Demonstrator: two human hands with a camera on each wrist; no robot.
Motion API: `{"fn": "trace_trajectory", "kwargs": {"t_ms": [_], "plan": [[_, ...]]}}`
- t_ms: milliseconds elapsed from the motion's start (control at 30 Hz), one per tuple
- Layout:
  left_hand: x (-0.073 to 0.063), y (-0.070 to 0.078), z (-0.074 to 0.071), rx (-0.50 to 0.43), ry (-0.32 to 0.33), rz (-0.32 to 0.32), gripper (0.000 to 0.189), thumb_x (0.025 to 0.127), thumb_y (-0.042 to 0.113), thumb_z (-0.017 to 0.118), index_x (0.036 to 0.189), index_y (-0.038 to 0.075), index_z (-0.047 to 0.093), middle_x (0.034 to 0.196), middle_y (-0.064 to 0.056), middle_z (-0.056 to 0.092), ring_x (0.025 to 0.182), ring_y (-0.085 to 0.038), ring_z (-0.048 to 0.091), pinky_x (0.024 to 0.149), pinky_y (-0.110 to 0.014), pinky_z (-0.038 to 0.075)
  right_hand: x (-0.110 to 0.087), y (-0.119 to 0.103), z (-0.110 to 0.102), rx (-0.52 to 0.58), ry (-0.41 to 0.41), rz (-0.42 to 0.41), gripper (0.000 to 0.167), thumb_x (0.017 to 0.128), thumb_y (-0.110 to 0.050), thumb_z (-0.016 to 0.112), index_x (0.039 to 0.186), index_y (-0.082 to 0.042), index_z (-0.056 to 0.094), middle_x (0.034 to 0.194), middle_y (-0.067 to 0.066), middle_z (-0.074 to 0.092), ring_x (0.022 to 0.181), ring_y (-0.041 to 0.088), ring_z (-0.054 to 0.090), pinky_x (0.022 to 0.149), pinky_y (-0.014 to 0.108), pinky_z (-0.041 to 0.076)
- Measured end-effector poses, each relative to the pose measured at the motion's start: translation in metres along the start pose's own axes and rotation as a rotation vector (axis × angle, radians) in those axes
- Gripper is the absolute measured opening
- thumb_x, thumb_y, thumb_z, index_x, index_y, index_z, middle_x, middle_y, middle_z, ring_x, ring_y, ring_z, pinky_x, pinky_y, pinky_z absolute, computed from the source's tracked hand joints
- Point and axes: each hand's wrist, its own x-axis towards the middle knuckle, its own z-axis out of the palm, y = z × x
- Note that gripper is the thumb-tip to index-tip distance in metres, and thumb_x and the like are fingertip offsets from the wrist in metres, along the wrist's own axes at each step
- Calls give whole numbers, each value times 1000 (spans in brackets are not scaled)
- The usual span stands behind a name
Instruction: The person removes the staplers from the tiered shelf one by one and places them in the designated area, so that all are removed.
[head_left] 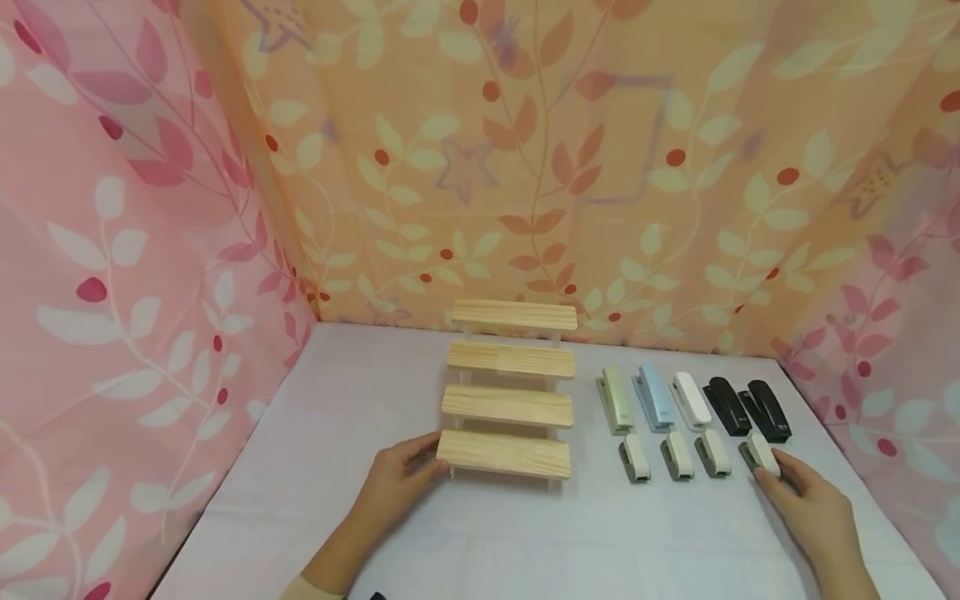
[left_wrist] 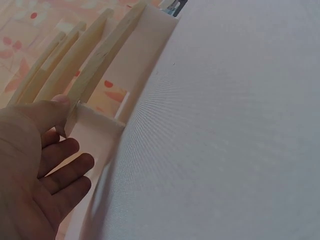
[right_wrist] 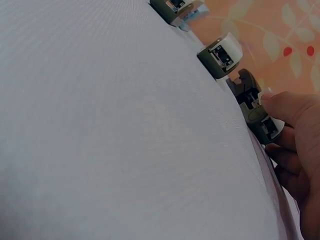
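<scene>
A stepped wooden display rack (head_left: 508, 406) with pale plank shelves on white supports stands mid-table. My left hand (head_left: 397, 487) pinches the left end of its lowest shelf, thumb on the board's edge (left_wrist: 80, 90) in the left wrist view. At the right, my right hand (head_left: 816, 510) grips a small white stapler (head_left: 763, 454) between thumb and fingers. Its dark grey base (right_wrist: 260, 122) shows in the right wrist view, low against the tablecloth; whether it touches the cloth I cannot tell. More small white staplers (head_left: 677, 457) line up to its left.
Behind the small staplers, a row of longer ones holds a green stapler (head_left: 617, 400), a light blue stapler (head_left: 655, 398), a white stapler (head_left: 692, 400) and two black staplers (head_left: 729, 406). Patterned curtains (head_left: 495, 167) enclose the white-covered table (head_left: 360, 375) at the back and sides.
</scene>
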Motion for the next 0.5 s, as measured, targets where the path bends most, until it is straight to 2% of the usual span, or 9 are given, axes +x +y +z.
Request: {"fn": "trace_trajectory", "kwargs": {"t_ms": [267, 400, 433, 467, 500], "plan": [[4, 2, 1, 45, -1, 34, 52, 88, 44, 78, 134, 23, 68, 120, 15, 73, 124, -17, 65, 107, -44, 53, 2, -4, -7, 25, 27, 20, 73, 103, -52, 55, 154, 0, 41, 145, 30, 49, 140, 59, 34, 109, 79, 24], [6, 4, -4, 21, -21, 28, 48, 89, 41, 78, 133, 22, 69, 121, 13, 73, 123, -16, 66, 106, -40, 54, -2, -10, -9, 47, 87, 24, 68, 105, -50, 53, 152, -2, 44, 142, 27, 55, 139, 53, 41, 110, 73, 30], [7, 4, -5, 9, -26, 18, 48, 89, 40, 78, 132, 21, 69, 121, 12, 73, 122, -16, 66, 105, -38, 55, -3, -12, -10, 56, 107, 2, 65, 105, -48, 54, 151, -3, 47, 141, 26, 57, 139, 49, 43, 110, 71, 32], [8, 5, -7, -1, -31, 4, 47, 89, 40, 78, 132, 21, 69, 121, 12, 73, 121, -15, 67, 104, -36, 55, -4, -13, -11, 53, 126, -19, 63, 105, -47, 54, 150, -5, 49, 140, 24, 59, 141, 39, 47, 111, 67, 35], [9, 7, -9, -15, -35, -9, 47, 89, 39, 79, 131, 21, 70, 121, 11, 73, 120, -15, 67, 103, -34, 56, -5, -16, -12, 52, 142, -32, 61, 104, -48, 55, 149, -7, 51, 139, 22, 60, 140, 22, 51, 114, 60, 37]]}}
